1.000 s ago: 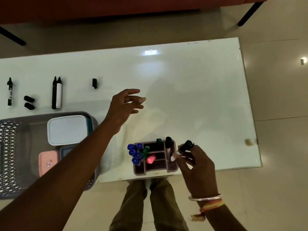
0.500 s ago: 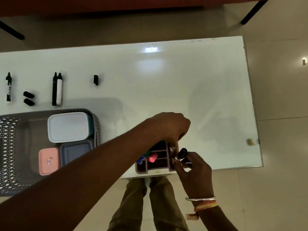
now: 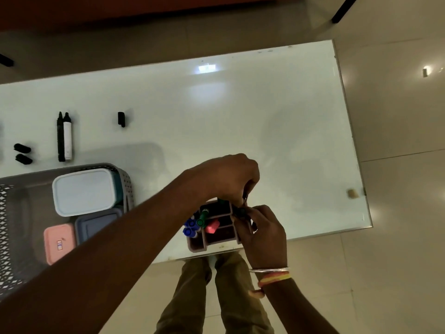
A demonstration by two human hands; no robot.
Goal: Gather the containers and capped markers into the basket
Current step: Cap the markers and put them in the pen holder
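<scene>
A mauve marker organizer [image 3: 196,247] stands at the table's near edge, holding blue markers [image 3: 190,227], a green marker [image 3: 202,218] and a pink one [image 3: 212,227]. My right hand [image 3: 263,233] grips a black marker [image 3: 240,210] at the organizer's right wall. My left hand [image 3: 231,179] reaches over the organizer from the left, its fingers curled down and pinched at that marker's far end; the contact itself is mostly hidden. The grey mesh basket [image 3: 122,174] at the left holds a white-lidded container [image 3: 84,191], a blue-grey one [image 3: 96,222] and a pink one [image 3: 59,242].
On the white table [image 3: 265,116], beyond the basket, lie two uncapped markers [image 3: 64,137] side by side, a lone black cap [image 3: 121,119] and two more caps [image 3: 22,154]. A small tan object [image 3: 352,192] sits near the right edge. My legs show below the table's near edge.
My left hand swung from open above the table's middle down onto the organizer's far right corner and closed. My right hand with the black marker moved slightly toward it.
</scene>
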